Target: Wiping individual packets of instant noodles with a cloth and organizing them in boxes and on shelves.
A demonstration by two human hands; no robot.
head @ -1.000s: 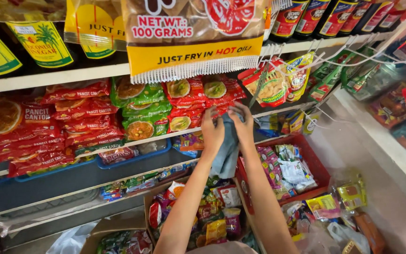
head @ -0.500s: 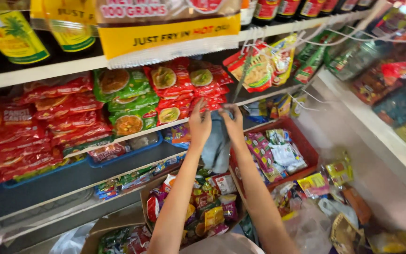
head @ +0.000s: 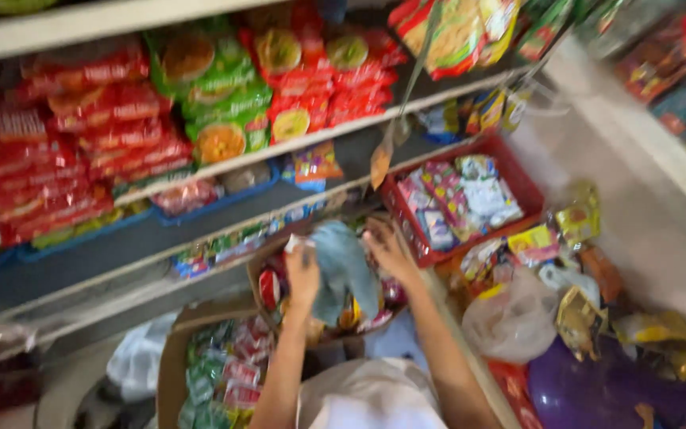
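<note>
My left hand (head: 303, 278) and my right hand (head: 391, 253) are both on a grey-blue cloth (head: 343, 270), one at each side of it. The cloth hangs over a cardboard box (head: 260, 256) packed with small colourful snack packets. Both arms reach up from the bottom of the view. The picture is blurred, so the fingers' exact grip is hard to make out.
Shelves hold red and green snack packs (head: 208, 95). A red tray (head: 526, 187) of sachets sits to the right. A white plastic bag (head: 514, 318), loose packets and a purple round object (head: 597, 389) lie at the lower right. Another box of green and red packets (head: 228, 373) stands below.
My hands and the cloth have come down from in front of the shelf to just over the cardboard box. The view has tilted downward.
</note>
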